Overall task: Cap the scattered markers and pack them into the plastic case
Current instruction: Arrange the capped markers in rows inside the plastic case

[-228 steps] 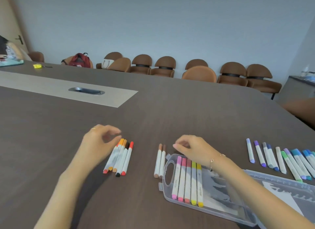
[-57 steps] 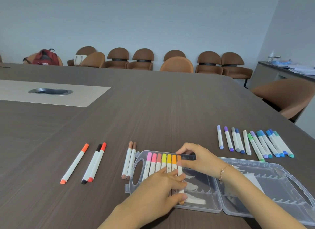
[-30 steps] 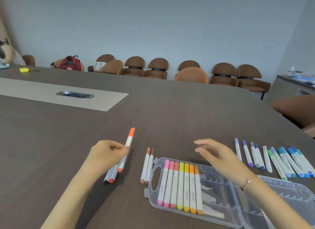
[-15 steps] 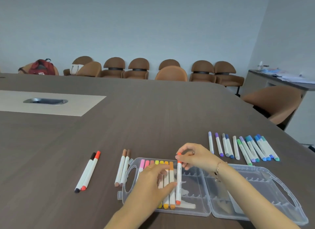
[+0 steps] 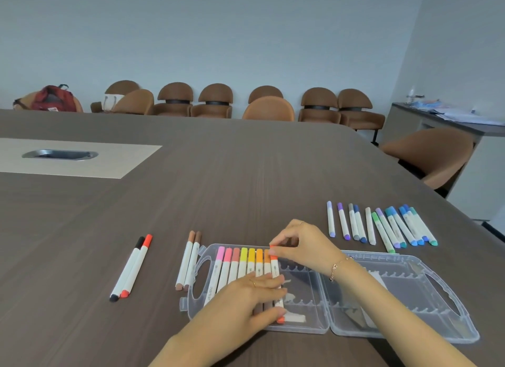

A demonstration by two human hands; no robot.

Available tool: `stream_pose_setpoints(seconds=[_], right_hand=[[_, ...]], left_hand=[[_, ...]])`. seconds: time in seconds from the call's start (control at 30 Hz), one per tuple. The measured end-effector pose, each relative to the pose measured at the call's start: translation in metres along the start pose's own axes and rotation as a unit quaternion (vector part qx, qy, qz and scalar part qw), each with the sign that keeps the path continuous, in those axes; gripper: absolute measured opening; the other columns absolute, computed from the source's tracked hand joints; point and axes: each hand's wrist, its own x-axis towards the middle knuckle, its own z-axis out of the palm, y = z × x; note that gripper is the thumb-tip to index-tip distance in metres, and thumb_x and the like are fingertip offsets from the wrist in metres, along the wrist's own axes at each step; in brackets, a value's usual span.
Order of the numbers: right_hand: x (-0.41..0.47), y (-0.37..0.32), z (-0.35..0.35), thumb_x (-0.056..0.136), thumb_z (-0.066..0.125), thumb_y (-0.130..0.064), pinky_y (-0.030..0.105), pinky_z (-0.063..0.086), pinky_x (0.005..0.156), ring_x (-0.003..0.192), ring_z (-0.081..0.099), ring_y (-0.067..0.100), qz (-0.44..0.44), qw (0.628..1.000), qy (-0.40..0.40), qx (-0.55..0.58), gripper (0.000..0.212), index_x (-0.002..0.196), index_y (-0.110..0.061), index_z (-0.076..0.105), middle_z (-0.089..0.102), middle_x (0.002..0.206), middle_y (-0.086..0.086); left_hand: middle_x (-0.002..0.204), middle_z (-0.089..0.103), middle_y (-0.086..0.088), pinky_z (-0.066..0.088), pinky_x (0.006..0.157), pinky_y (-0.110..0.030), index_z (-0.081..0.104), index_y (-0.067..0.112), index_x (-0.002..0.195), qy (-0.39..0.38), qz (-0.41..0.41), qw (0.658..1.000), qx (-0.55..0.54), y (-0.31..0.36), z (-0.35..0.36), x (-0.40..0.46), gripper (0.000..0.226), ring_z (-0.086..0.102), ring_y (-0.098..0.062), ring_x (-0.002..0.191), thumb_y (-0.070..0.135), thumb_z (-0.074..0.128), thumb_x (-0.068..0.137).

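Observation:
A clear plastic case (image 5: 322, 329) lies open in front of me. Several capped markers, pink through orange, fill slots in its left half. My right hand (image 5: 303, 245) pinches the top cap of an orange-red marker (image 5: 275, 268) at the right end of that row. My left hand (image 5: 246, 298) lies flat over the lower parts of the row and touches the same marker's bottom end. Left of the case lie two brown markers (image 5: 188, 260), then a black and a red marker (image 5: 131, 268). A row of purple, blue and green markers (image 5: 382, 226) lies behind the case on the right.
The dark wooden table (image 5: 218, 189) has a light inset with a metal cable port (image 5: 60, 154) at the far left. Brown chairs (image 5: 216, 101) line the back wall; one chair (image 5: 431, 153) stands at the table's right edge. A red backpack (image 5: 52, 98) sits far left.
The orange-red marker, taken from the left pile a second ago, now lies lower in the case beside the orange one. Both hands have settled onto its ends.

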Motion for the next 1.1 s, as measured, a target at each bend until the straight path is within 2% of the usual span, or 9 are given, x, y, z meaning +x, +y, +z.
stream_pose_setpoints(seconds=[0.1, 0.33, 0.57, 0.6, 0.67, 0.77, 0.9, 1.0, 1.1], right_hand=[[-0.001, 0.005, -0.004, 0.079, 0.071, -0.040, 0.014, 0.040, 0.082, 0.101, 0.048, 0.002, -0.019, 0.999, -0.047, 0.015, 0.024, 0.102, -0.031, 0.072, 0.056, 0.095, -0.023], [-0.001, 0.014, 0.002, 0.081, 0.070, -0.034, 0.013, 0.043, 0.082, 0.098, 0.055, 0.003, -0.018, 0.996, -0.066, 0.051, 0.023, 0.104, -0.031, 0.066, 0.063, 0.104, -0.014], [0.001, 0.016, 0.003, 0.082, 0.069, -0.035, 0.019, 0.048, 0.084, 0.098, 0.055, 0.006, -0.016, 0.996, -0.075, 0.047, 0.021, 0.102, -0.030, 0.065, 0.062, 0.102, -0.014], [0.002, 0.017, 0.002, 0.081, 0.070, -0.037, 0.018, 0.047, 0.085, 0.098, 0.055, 0.005, -0.015, 0.996, -0.075, 0.039, 0.023, 0.103, -0.029, 0.065, 0.062, 0.103, -0.013], [0.004, 0.020, -0.002, 0.081, 0.068, -0.042, 0.018, 0.048, 0.086, 0.100, 0.056, 0.003, -0.009, 0.998, -0.055, 0.033, 0.025, 0.103, -0.031, 0.064, 0.061, 0.104, -0.016], [0.005, 0.020, -0.011, 0.087, 0.062, -0.037, 0.015, 0.049, 0.085, 0.099, 0.058, -0.001, 0.011, 0.998, 0.008, 0.055, 0.013, 0.100, -0.035, 0.063, 0.061, 0.103, -0.021], [0.007, 0.009, -0.023, 0.092, 0.056, -0.029, 0.009, 0.043, 0.084, 0.096, 0.057, -0.006, -0.008, 0.997, 0.059, 0.042, 0.012, 0.097, -0.037, 0.062, 0.062, 0.101, -0.023], [0.008, -0.004, -0.026, 0.092, 0.055, -0.027, 0.002, 0.036, 0.079, 0.098, 0.054, -0.007, -0.016, 0.996, 0.085, 0.027, 0.013, 0.099, -0.037, 0.061, 0.060, 0.103, -0.024], [0.006, -0.018, -0.025, 0.093, 0.055, -0.024, -0.005, 0.037, 0.070, 0.096, 0.053, -0.011, -0.026, 0.996, 0.078, 0.035, 0.016, 0.097, -0.038, 0.062, 0.059, 0.102, -0.026]], left_hand=[[0.144, 0.030, 0.032, 0.001, 0.102, 0.001, 0.045, 0.044, 0.134, -0.001, -0.002, 1.000, -0.013, 0.000, 0.000, -0.001, 0.042, 0.012, 0.023, 0.124, 0.047, 0.050, 0.092], [0.142, 0.036, 0.029, 0.012, 0.117, -0.020, 0.050, 0.042, 0.130, -0.003, -0.024, 0.998, -0.059, -0.005, 0.005, 0.003, 0.041, 0.013, 0.020, 0.129, 0.043, 0.057, 0.089], [0.132, 0.038, 0.035, 0.015, 0.111, -0.010, 0.055, 0.042, 0.126, -0.005, -0.024, 0.997, -0.073, -0.007, -0.002, 0.001, 0.039, 0.021, 0.022, 0.127, 0.040, 0.061, 0.088], [0.126, 0.045, 0.034, 0.021, 0.106, -0.004, 0.060, 0.040, 0.121, 0.011, -0.036, 0.996, -0.078, -0.010, -0.013, -0.001, 0.035, 0.032, 0.023, 0.121, 0.036, 0.064, 0.086], [0.102, 0.064, 0.024, 0.036, 0.083, 0.001, 0.072, 0.034, 0.097, 0.167, -0.098, 0.979, -0.065, -0.030, -0.044, -0.006, 0.018, 0.055, 0.014, 0.097, 0.024, 0.070, 0.082], [0.080, 0.064, 0.007, 0.040, 0.067, -0.016, 0.070, 0.023, 0.079, 0.366, -0.286, 0.885, 0.019, -0.085, -0.094, -0.034, 0.004, 0.059, -0.008, 0.074, 0.019, 0.071, 0.079], [0.103, 0.053, -0.010, 0.041, 0.074, -0.030, 0.063, 0.011, 0.101, 0.289, -0.481, 0.826, 0.051, -0.139, -0.113, -0.074, 0.026, 0.047, -0.019, 0.082, 0.024, 0.071, 0.080], [0.092, 0.055, -0.005, 0.039, 0.061, -0.025, 0.059, 0.015, 0.083, 0.307, -0.441, 0.844, 0.013, -0.134, -0.110, -0.070, 0.020, 0.050, -0.013, 0.073, 0.029, 0.072, 0.077], [0.091, 0.055, 0.000, 0.042, 0.057, -0.024, 0.055, 0.020, 0.075, 0.227, -0.440, 0.868, 0.045, -0.129, -0.095, -0.057, 0.022, 0.058, -0.016, 0.073, 0.036, 0.070, 0.078]])
